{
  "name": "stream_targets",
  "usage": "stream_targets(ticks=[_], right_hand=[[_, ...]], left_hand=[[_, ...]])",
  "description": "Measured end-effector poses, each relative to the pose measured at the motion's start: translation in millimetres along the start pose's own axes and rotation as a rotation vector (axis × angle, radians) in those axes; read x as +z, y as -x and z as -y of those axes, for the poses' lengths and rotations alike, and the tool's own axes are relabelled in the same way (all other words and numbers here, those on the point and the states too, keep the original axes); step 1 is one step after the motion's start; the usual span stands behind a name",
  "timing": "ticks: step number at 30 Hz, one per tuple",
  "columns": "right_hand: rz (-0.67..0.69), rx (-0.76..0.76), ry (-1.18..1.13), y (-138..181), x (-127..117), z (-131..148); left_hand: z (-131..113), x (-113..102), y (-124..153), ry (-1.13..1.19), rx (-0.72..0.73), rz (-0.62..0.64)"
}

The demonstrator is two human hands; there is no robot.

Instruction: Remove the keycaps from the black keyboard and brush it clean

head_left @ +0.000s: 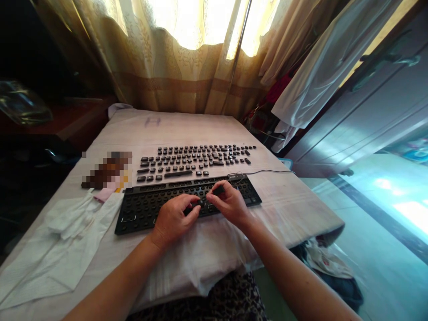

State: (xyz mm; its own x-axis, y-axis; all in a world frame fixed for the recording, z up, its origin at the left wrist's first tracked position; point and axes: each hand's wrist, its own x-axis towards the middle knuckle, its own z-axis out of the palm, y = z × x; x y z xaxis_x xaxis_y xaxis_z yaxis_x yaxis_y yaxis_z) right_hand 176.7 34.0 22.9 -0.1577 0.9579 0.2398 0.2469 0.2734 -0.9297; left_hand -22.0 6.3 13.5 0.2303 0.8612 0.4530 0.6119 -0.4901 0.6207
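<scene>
A black keyboard (143, 200) with most of its keycaps off lies along the front of the cloth-covered table, its bare key sockets showing. My left hand (175, 216) is over its middle, thumb and forefinger closed on a small black keycap (200, 203). Close beside it, my right hand (230, 205) is pinched just above the keyboard; what its fingertips hold, if anything, is too small to tell. Behind the keyboard, loose black keycaps are laid out in rows, with a long spacebar (178, 174) in the nearest row.
White cloth or paper (67, 245) lies at the left, near a blurred-out brown item (110, 171). A thin cable (267, 170) runs right from the keyboard. Curtains (183, 76) hang behind the table (194, 122); a door (377, 84) stands at the right.
</scene>
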Motion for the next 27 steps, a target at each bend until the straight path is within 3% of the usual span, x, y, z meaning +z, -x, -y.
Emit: stream_targets(ticks=[5, 14, 19, 27], right_hand=[[-0.012, -0.025, 0.101, -10.6, -16.7, 1.8], [-0.089, 0.018, 0.178, -20.3, -44.0, -25.1], [-0.164, -0.023, 0.583, -14.5, -65.5, -16.7], [0.060, 0.152, 1.139, 15.3, -107.3, -27.3]], left_hand=[[0.6, -6.3, 2.1, -0.045, -0.002, -0.009], [5.5, -8.2, 10.2, 0.080, 0.025, -0.013], [5.8, -7.1, 9.4, 0.154, 0.012, -0.040], [5.8, -9.4, 7.8, 0.207, -0.065, -0.064]])
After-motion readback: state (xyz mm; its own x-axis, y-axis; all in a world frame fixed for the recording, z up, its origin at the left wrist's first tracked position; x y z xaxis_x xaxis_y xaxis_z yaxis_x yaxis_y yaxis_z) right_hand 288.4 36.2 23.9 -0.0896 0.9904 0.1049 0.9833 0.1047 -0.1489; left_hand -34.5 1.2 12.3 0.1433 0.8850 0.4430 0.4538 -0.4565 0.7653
